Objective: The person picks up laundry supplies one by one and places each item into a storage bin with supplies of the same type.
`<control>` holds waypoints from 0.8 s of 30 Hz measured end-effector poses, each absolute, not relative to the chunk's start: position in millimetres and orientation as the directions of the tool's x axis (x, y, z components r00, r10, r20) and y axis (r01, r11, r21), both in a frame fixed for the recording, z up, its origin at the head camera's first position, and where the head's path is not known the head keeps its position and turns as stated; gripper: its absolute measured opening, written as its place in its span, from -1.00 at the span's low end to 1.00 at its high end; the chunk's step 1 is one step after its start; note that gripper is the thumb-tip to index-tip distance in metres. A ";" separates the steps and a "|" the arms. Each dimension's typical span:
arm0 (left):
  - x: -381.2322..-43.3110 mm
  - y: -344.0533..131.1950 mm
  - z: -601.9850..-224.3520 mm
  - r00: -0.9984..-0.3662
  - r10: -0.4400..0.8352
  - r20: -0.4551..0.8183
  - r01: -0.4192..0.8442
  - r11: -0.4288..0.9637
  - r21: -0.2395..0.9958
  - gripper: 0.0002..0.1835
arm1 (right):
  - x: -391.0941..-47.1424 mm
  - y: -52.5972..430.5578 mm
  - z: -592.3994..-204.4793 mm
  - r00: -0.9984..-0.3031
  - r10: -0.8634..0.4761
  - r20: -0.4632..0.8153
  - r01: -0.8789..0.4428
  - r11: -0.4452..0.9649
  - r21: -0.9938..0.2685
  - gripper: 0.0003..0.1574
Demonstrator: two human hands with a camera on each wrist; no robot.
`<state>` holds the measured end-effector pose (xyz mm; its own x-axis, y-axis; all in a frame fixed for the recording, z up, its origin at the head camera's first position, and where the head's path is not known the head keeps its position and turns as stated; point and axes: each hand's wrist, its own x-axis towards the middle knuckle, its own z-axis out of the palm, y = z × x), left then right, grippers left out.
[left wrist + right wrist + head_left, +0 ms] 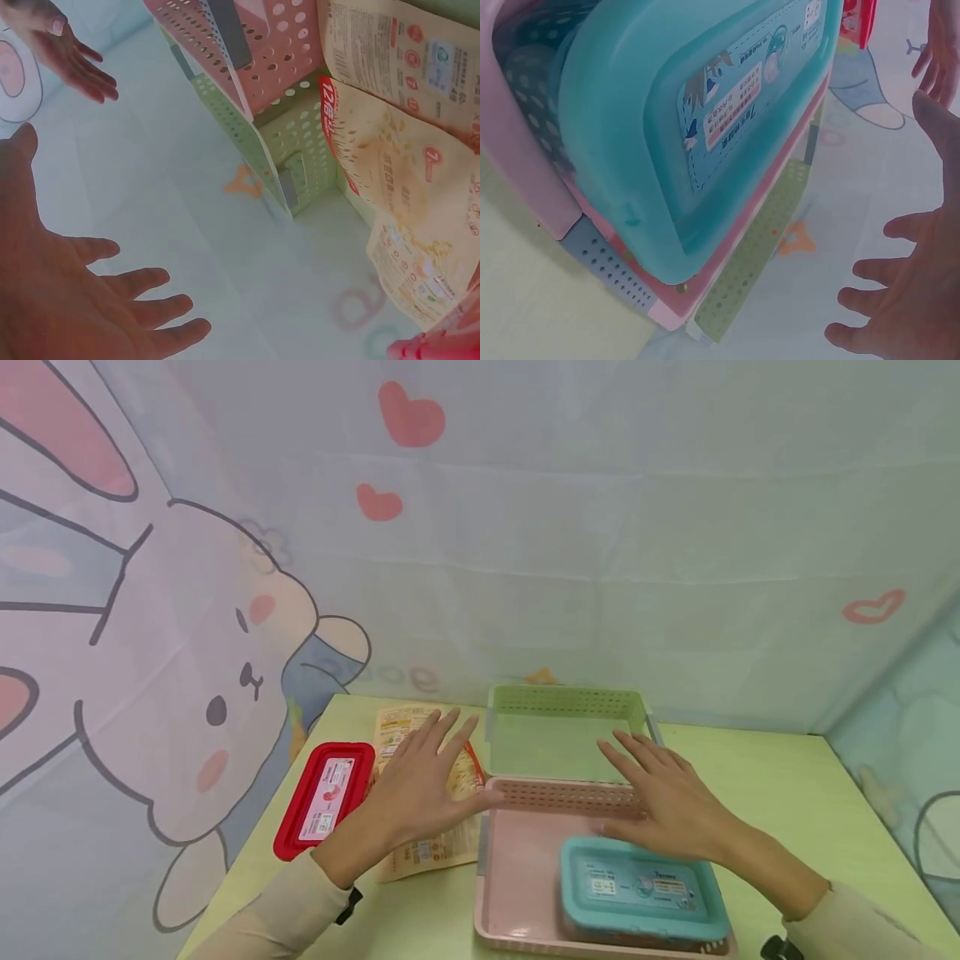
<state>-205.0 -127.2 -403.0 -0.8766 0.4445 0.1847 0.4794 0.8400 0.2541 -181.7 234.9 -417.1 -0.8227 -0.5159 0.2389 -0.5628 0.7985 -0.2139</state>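
Both hands hover with fingers spread and nothing in them. My left hand is over a beige printed food pouch, to the left of the pink basket. Above the right side of that basket is my right hand, near a teal-lidded container lying inside it. In the left wrist view, the left hand's fingers are straight and apart. The right wrist view shows the right hand likewise stretched out, away from the teal lid.
Behind the pink basket stands a green basket. A red-lidded box sits at the table's left edge. The pale green table extends to the right. A printed cloth backdrop rises behind the table.
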 end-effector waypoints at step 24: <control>-207.9 -145.6 -407.0 -0.905 0.385 0.180 0.422 0.866 0.270 0.20 | -198.6 218.7 -415.1 -0.826 -0.511 0.237 -0.558 0.800 -0.221 0.21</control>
<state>-207.9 -145.6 -407.0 -0.9051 0.3853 0.1797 0.4220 0.8655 0.2698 -198.6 218.7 -415.1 -0.8262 -0.5109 0.2373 -0.5581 0.7997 -0.2215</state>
